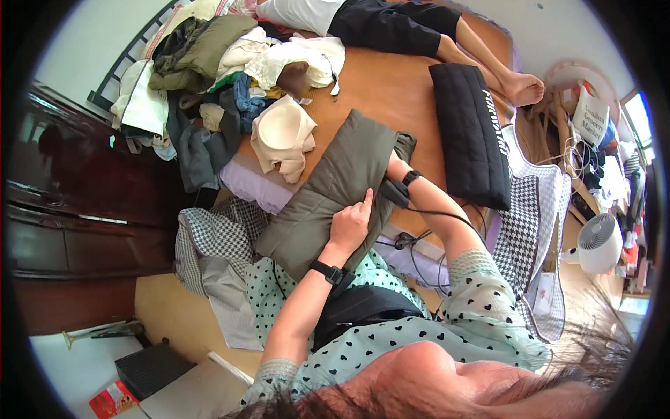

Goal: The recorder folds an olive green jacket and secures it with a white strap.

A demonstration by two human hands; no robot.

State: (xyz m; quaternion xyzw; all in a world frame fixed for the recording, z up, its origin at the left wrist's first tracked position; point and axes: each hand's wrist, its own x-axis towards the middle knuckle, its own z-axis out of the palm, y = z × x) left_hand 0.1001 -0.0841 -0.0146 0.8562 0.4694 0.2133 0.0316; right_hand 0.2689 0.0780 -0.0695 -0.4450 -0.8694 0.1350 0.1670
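A folded olive puffer jacket [328, 181] lies across my lap and the near edge of the bed. My left hand [351, 225] rests on top of it, index finger stretched out; its other fingers are partly hidden. My right hand [398, 167] reaches in at the jacket's right side, with the fingers tucked out of sight in the fold. Just beyond the jacket's left side sits a beige moulded garment [283, 136]. To the right lies a black padded garment [469, 136], folded into a long bundle.
A heap of clothes [244, 63] covers the far left of the bed [384, 77]. Another person [412, 28] lies along the far side, feet to the right. Black cables [419, 241] hang near my right arm. A white fan [599, 243] stands at right, a dark cabinet [91, 209] at left.
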